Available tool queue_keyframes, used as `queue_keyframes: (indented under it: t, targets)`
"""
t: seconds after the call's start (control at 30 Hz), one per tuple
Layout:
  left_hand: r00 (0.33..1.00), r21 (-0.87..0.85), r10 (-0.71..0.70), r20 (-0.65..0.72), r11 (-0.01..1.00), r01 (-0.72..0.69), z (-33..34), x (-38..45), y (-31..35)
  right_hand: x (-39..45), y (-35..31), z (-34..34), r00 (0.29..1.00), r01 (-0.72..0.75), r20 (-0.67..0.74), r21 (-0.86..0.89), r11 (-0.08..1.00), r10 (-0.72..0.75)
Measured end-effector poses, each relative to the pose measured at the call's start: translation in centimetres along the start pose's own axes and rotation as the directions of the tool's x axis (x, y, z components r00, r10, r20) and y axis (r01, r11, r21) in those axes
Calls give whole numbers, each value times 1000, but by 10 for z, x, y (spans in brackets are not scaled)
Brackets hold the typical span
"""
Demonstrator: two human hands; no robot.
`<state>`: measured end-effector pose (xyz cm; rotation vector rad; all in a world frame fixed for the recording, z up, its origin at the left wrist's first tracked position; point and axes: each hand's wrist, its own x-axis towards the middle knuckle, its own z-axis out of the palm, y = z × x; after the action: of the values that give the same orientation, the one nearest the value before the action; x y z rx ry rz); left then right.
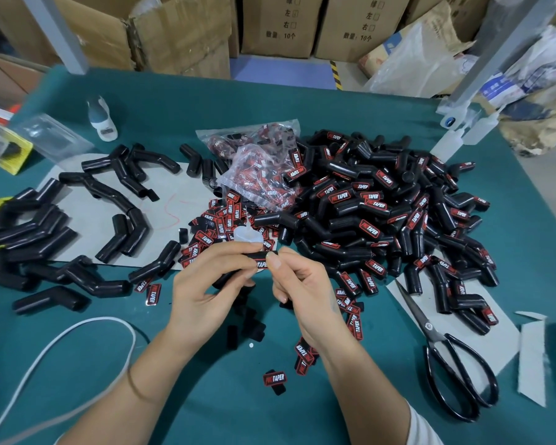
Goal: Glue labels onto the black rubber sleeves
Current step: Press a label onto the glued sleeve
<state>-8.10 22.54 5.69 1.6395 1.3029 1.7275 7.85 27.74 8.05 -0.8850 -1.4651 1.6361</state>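
My left hand (206,284) grips a black rubber sleeve (231,274) above the green table, with a small translucent glue bottle (247,236) showing just behind its fingers. My right hand (299,287) pinches a red-and-black label (261,264) against the sleeve's end with thumb and forefinger. Loose labels (219,224) lie heaped just beyond my hands. A big pile of labelled sleeves (382,213) fills the right side, and bare sleeves (87,220) lie scattered at the left.
Black scissors (456,374) lie at the right near the table's front. Plastic bags of labels (257,165) sit mid-table. A white glue bottle (101,118) stands at the back left, a white cord (55,354) curves at the front left. Cardboard boxes (276,24) line the back.
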Motion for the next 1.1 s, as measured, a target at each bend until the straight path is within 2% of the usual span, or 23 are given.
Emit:
queue_keyframes:
  t: [0.23, 0.47, 0.63, 0.97, 1.1]
  targets:
    - [1000, -11, -14, 3, 1000, 14, 1, 2, 3, 2, 4, -2, 1000, 9, 4, -62, 998, -9]
    - [1000, 130, 8, 2, 991, -8, 1, 3, 3, 2, 15, -5, 998, -44, 37, -61, 997, 46]
    - [1000, 156, -3, -19, 988, 5, 1, 3, 2, 1, 14, -2, 995, -61, 68, -80, 995, 66]
    - [999, 223, 32, 5, 974, -33, -2, 5, -1, 0, 6, 0, 992, -111, 52, 4, 994, 111]
    - [999, 218, -2, 33, 976, -5, -3, 6, -1, 0, 1, -1, 992, -113, 63, 27, 993, 111]
